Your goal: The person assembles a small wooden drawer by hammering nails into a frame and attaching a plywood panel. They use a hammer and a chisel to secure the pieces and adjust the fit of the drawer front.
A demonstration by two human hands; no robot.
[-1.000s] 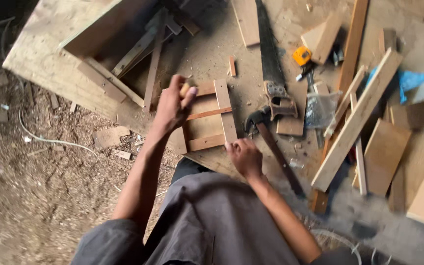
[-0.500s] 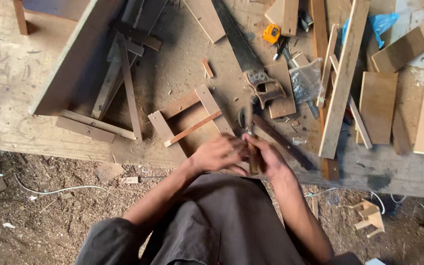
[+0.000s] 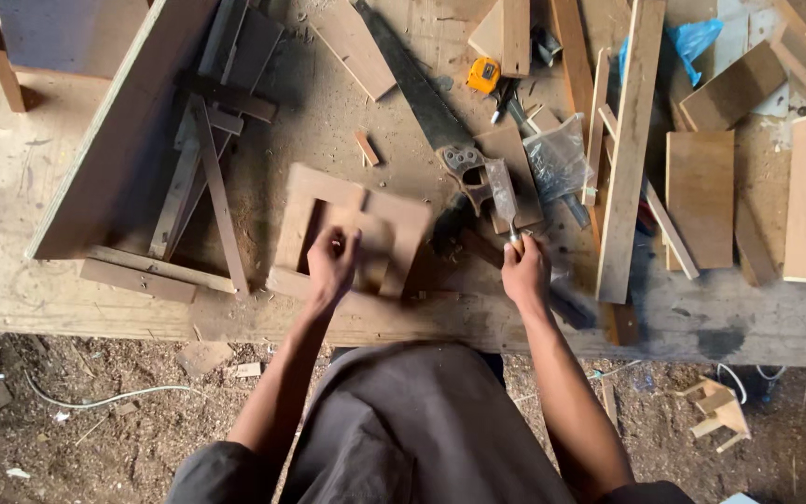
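Left hand has its fingers clamped on the small wooden frame lying on the tabletop; right hand grips a chisel. Looks like positioning; next it'd need the blade lined up on the frame. Handsaw lies beyond.

Handsaw, yellow tape measure, blue bag.

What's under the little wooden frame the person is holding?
The wooden frame lies on the dusty workbench, with the left hand on it. Bare bench shows through its opening; what the slats cover is hidden.
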